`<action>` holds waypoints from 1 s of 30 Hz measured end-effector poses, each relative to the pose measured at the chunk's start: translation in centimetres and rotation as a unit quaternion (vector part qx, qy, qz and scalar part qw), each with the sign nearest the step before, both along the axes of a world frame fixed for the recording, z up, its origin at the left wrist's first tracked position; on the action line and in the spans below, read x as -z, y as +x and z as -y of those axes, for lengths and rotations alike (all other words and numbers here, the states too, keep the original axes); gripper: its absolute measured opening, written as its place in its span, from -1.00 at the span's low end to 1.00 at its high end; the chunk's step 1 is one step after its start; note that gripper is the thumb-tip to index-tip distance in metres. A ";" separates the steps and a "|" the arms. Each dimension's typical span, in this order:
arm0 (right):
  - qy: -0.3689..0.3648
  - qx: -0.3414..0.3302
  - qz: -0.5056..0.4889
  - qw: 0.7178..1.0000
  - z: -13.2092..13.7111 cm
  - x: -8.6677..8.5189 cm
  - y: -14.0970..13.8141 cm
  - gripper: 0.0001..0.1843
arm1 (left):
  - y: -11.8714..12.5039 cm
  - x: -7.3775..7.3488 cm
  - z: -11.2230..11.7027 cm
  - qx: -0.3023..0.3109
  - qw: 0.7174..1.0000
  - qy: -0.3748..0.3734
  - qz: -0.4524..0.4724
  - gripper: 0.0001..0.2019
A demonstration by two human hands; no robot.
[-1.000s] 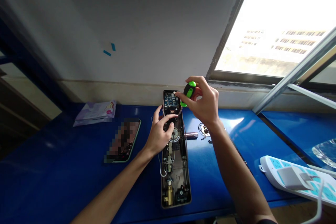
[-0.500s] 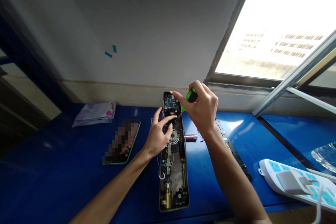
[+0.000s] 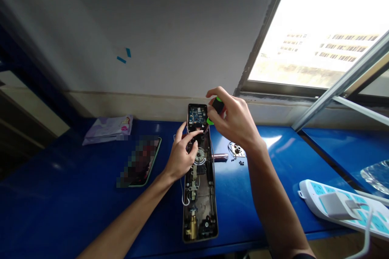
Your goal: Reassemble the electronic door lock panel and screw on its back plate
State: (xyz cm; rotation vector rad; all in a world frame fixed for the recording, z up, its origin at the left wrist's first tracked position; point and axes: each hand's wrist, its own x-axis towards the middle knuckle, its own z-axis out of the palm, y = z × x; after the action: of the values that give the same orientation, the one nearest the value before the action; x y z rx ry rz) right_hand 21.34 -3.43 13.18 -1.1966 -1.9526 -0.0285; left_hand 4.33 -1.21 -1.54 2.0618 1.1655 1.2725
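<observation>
A long dark housing of what looks like an electronic door lock [image 3: 203, 198] lies lengthwise before me with its inside facing up. At its far end sits a blue circuit board [image 3: 197, 114], and at the near end a brass cylinder [image 3: 192, 226]. My right hand [image 3: 232, 117] grips a green-and-black screwdriver [image 3: 217, 105], whose shaft slants down into the housing just below the board. The exact spot of its tip is hard to see. My left hand [image 3: 181, 156] lies over the housing's left edge, fingers spread, the index fingertip close to the screwdriver's tip.
Left of the housing lies a phone [image 3: 146, 166], with a purple-white packet [image 3: 107, 128] behind it. To the right are a copper-coloured cylinder [image 3: 220, 157], a small plate with wires [image 3: 237, 149] and several tiny black pieces [image 3: 241, 163]. A power strip [image 3: 346, 208] with a plugged-in charger stands further right.
My right hand has turned about the screwdriver handle, its fingers lifting and the forearm swinging right, which uncovers the small plate. My left hand stays in place. The view has shifted slightly.
</observation>
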 end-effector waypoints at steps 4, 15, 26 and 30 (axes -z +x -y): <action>0.071 0.110 -0.051 0.990 -0.8 0.8 0.2 -0.63 | -0.1 0.0 0.0 0.007 1.000 -0.006 0.006 -0.65; 0.000 -0.012 -0.001 1.000 0.5 -0.3 1.2 -0.40 | -0.1 0.2 0.0 0.008 1.000 -0.008 0.007 -0.65; 0.017 0.000 -0.021 1.000 0.1 0.2 0.9 -0.73 | -0.1 0.1 0.0 0.008 1.000 -0.012 0.014 -0.65; 0.000 -0.010 0.004 1.000 0.8 -0.3 1.3 -0.39 | 0.0 0.1 0.1 0.008 1.000 -0.011 0.012 -0.64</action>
State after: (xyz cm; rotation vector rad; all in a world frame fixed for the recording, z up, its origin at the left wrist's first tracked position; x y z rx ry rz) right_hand 22.68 -4.27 13.47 -1.1797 -1.9718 -0.0232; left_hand 4.28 -1.28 -1.67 2.0312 1.1443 1.2674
